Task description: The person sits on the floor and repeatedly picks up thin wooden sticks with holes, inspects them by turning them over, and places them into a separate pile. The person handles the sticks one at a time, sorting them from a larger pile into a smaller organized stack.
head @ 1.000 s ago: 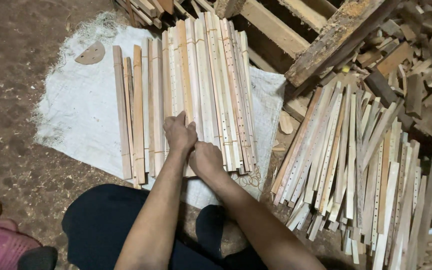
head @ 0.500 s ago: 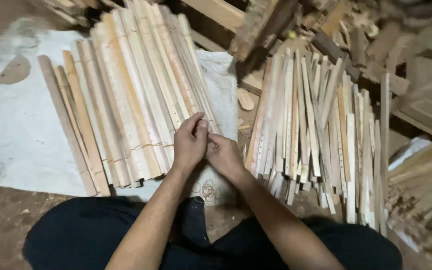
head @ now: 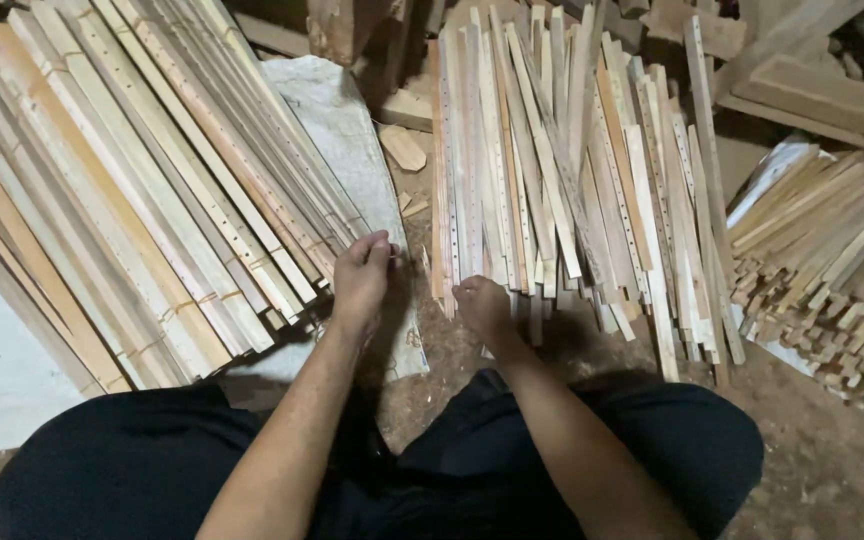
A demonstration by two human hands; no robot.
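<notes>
Kneeling or sitting on a dirt floor [head: 832, 470], the person in dark trousers [head: 152, 470] has both bare hands out in front, between two lots of thin wooden slats.

Left hand [head: 360, 275]: at about 11 o'clock from the lap, raised just off the near end of the tied slat bundles [head: 152, 220]. Fingers are curled in with the tips drawn close together in a narrow pinch. Whether anything sits between them cannot be told; nothing is visibly gripped. The hand is just beside the lower corner of the bundles, not clearly touching them.

Right hand [head: 482, 305]: at about 12 to 1 o'clock from the lap, knuckles up, fingers bent under at the near ends of the loose slat pile [head: 552, 200]. It touches or nearly touches the bottom ends of the leftmost slats. The fingertips are hidden beneath the hand, so a grip on a slat cannot be confirmed.

Slat stock: the tied bundles lie from 9 to 11 o'clock, fanned on a white sheet [head: 352, 130] and bound with thin bands near their lower ends. The loose pile stands from 12 to 2 o'clock, many pieces showing rows of small holes. A further stack of short slats [head: 832, 270] lies at 3 o'clock, well apart from both hands.

Surroundings: rough timber offcuts [head: 802, 90] at 1 to 2 o'clock beyond the loose pile; small wood chips [head: 404, 148] on the ground between the two lots.
</notes>
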